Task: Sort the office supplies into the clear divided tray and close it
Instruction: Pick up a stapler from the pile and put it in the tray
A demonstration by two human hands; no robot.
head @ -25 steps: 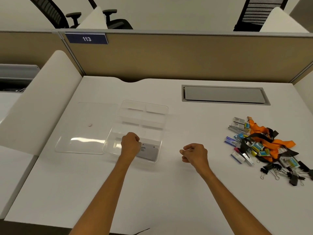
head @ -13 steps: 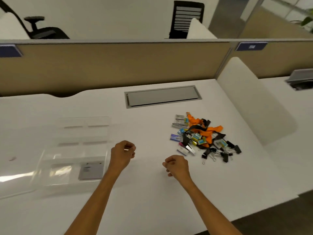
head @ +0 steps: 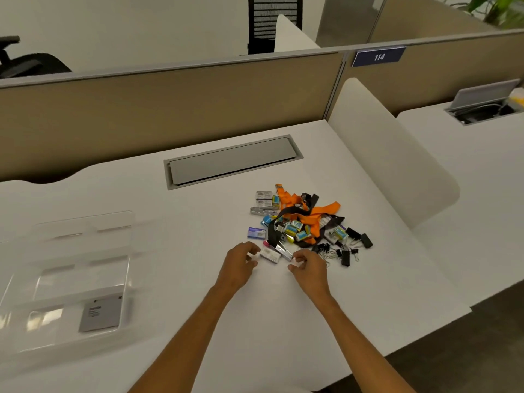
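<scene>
A pile of office supplies (head: 302, 225) lies on the white desk: orange and black lanyards, small staple boxes, metal staple removers, black binder clips (head: 344, 252). My left hand (head: 239, 265) and my right hand (head: 309, 268) hover at the pile's near edge with fingers loosely curled, holding nothing. A small white box (head: 270, 254) lies between them. The clear divided tray (head: 71, 268) sits at the left, blurred, with a grey card (head: 99, 314) in its near compartment.
A grey cable hatch (head: 231, 163) is set into the desk behind the pile. A beige partition runs along the back. A white side divider (head: 391, 154) stands on the right, and the desk's front edge is close on the right.
The view has swung right. Both hands moved from the bare desk beside the tray forward to the near edge of the pile, and their fingers loosened.
</scene>
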